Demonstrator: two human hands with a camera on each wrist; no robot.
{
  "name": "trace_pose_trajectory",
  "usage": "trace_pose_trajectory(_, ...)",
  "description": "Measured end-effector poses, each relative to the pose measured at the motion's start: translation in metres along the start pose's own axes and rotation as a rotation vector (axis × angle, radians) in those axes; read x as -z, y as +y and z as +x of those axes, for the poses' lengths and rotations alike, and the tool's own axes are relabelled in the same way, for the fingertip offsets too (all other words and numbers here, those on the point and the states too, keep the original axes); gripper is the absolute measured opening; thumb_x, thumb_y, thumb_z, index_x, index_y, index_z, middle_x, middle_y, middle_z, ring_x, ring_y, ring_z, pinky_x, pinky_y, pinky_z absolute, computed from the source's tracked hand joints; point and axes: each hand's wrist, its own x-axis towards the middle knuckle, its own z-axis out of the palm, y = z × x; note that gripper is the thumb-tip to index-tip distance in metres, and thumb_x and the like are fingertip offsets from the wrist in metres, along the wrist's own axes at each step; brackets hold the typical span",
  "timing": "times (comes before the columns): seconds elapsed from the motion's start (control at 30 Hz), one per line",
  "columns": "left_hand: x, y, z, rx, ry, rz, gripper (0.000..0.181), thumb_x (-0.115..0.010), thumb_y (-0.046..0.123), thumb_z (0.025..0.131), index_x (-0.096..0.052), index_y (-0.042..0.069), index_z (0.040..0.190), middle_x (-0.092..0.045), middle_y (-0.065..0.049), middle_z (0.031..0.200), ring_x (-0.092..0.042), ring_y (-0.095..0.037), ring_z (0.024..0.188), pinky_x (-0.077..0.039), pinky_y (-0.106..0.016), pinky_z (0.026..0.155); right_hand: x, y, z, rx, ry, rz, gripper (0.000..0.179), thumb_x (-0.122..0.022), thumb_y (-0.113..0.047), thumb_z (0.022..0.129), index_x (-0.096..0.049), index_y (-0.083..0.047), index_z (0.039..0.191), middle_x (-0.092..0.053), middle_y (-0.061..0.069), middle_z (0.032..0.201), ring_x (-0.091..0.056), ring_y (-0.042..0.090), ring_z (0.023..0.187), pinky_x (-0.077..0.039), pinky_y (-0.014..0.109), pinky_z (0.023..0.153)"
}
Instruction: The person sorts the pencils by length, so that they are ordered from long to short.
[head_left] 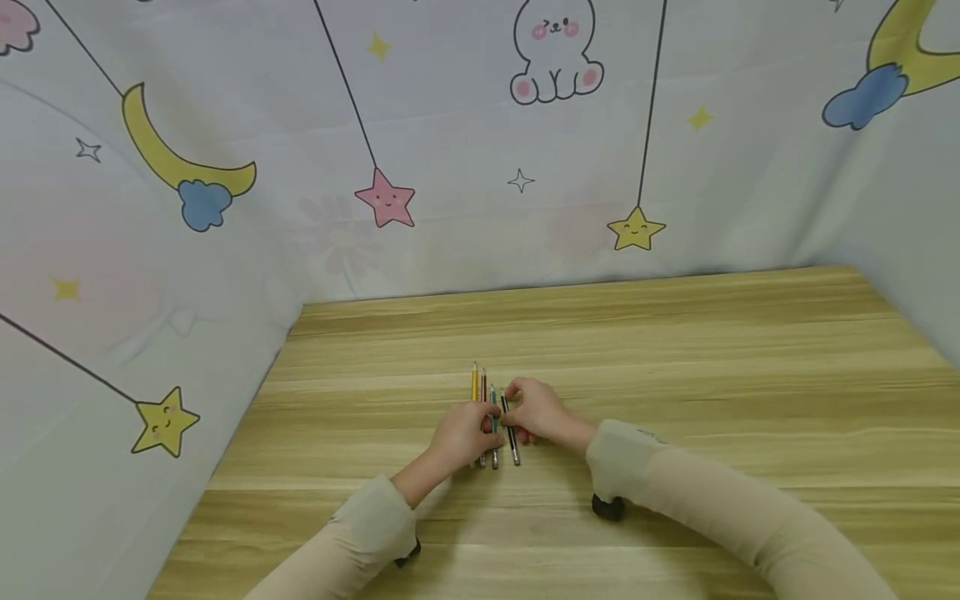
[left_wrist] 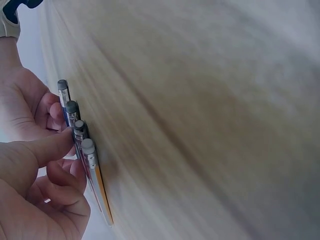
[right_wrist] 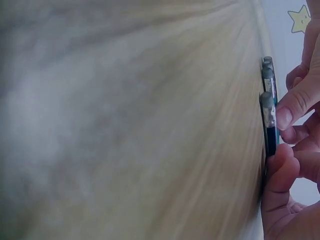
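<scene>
Several pencils lie side by side on the wooden table, eraser ends toward me. From left to right they are a yellow pencil (head_left: 474, 380), a dark red pencil (head_left: 483, 382), a teal pencil (head_left: 494, 456) and a black pencil (head_left: 513, 444). My left hand (head_left: 456, 435) reaches over the yellow and dark red ones, its thumb and fingers pinching the teal pencil. With its fingertips, my right hand (head_left: 542, 410) pinches the black pencil, which lies slightly apart and tilted. Metal ferrules and grey erasers show in both wrist views; the left hand hides the pencils' middles.
The wood-grained table (head_left: 675, 350) extends around the hands. Behind it and at the sides hangs a white cloth (head_left: 465, 242) printed with stars, moons and a bear-like figure. Dark wrist bands (head_left: 607, 507) show under the light sleeves (head_left: 645, 467).
</scene>
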Motion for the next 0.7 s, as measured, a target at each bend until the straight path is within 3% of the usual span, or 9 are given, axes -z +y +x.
trace_pose_trajectory(0.7, 0.0009, 0.0011, -0.0007, 0.004, -0.007, 0.013, 0.026, -0.068, 0.015, 0.076, -0.062, 0.003, 0.098, -0.049, 0.002, 0.062, -0.040, -0.008, 0.051, -0.031, -0.019, 0.046, -0.0043, 0.0003, -0.0003, -0.031, 0.006, 0.068, 0.032, -0.064, -0.005, 0.078, -0.047, 0.000, 0.105, -0.055, 0.007, 0.048, -0.047, 0.011, 0.034, -0.040, 0.024, 0.032)
